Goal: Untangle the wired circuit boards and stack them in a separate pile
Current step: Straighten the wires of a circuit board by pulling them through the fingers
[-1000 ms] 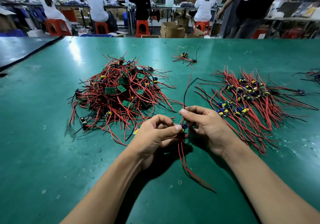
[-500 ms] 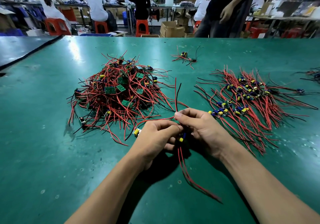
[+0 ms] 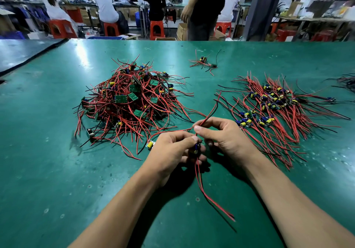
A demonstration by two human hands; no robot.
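Now left hand pinches the board, right hand its upper wires — long axis runs near-far.

The standing person in black has walked left along the far side of the table and is now behind its middle. The upper leads pinched by the right hand swung upright and now slant right, toward the sorted pile. The circuit board sits slightly lower in the left hand.
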